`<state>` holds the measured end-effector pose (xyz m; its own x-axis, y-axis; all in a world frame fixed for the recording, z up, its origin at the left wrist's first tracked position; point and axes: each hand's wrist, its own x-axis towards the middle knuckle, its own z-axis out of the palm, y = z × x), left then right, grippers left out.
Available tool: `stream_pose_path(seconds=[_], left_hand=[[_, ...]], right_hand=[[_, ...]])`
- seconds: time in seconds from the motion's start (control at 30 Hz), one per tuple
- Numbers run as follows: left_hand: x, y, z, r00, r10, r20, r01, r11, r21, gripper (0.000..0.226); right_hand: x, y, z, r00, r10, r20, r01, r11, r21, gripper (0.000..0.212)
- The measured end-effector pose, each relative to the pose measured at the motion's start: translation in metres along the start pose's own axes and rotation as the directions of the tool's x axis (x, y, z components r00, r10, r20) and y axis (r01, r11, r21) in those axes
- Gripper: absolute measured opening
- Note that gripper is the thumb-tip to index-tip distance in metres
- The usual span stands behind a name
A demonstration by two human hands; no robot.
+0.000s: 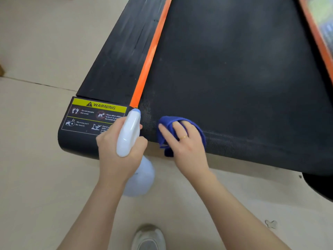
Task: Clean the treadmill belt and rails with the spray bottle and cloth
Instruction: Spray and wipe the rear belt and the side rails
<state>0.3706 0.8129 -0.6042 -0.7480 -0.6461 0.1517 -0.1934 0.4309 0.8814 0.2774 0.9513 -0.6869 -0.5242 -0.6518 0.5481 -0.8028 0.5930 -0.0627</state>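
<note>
The black treadmill belt (pixel 234 69) fills the upper right, edged by an orange strip (pixel 153 53) and a dusty black left side rail (pixel 119 53). My left hand (pixel 119 156) grips a white spray bottle (pixel 128 134) by its neck, nozzle pointing at the belt's near left corner; its pale body (pixel 142 177) hangs below my hand. My right hand (pixel 183 141) presses a folded blue cloth (pixel 167 123) onto the belt's near edge, just right of the bottle. A gold ring is on one finger.
A yellow and black warning label (pixel 90 116) covers the treadmill's rear left corner cap. A second orange strip (pixel 317 33) runs along the belt's right side. Beige floor (pixel 36 177) surrounds the machine. My grey shoe (pixel 149 239) stands at the bottom centre.
</note>
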Motion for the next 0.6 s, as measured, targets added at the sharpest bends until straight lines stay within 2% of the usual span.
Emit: stream_pose_path(seconds=[0.1,0.17,0.2,0.3,0.37,0.5,0.6], left_hand=[[-0.002,0.003,-0.002,1.000,0.012,0.022,-0.011,0.999,-0.035,0.025],[-0.002,0.003,0.000,0.999,0.023,0.033,-0.022,0.999,-0.050,0.028],[-0.003,0.004,0.003,0.999,0.027,0.042,-0.025,0.998,-0.058,0.030],[-0.006,0.008,0.013,0.999,0.012,0.043,-0.008,0.997,-0.082,0.028],[-0.009,0.013,0.020,0.999,0.003,0.052,0.002,0.995,-0.097,0.027],[-0.013,0.028,0.039,0.987,0.024,0.162,-0.002,0.991,-0.133,0.028],[-0.018,0.038,0.055,0.974,0.022,0.225,0.009,0.990,-0.138,0.029]], right_hand=[[-0.036,0.029,-0.018,0.976,0.198,-0.091,-0.209,0.968,-0.139,0.048],[-0.030,0.020,-0.011,0.954,0.264,-0.139,-0.284,0.947,-0.151,0.058],[-0.021,0.010,-0.006,0.958,0.254,-0.135,-0.272,0.952,-0.139,0.061],[-0.006,-0.006,-0.001,0.998,0.046,-0.047,-0.051,0.993,-0.109,0.057],[-0.020,0.017,-0.010,0.998,0.045,-0.034,-0.048,0.994,-0.094,0.054],[-0.088,0.090,-0.049,0.963,0.257,-0.082,-0.269,0.934,-0.233,0.061],[-0.101,0.111,-0.062,0.889,0.438,-0.133,-0.458,0.852,-0.253,0.063]])
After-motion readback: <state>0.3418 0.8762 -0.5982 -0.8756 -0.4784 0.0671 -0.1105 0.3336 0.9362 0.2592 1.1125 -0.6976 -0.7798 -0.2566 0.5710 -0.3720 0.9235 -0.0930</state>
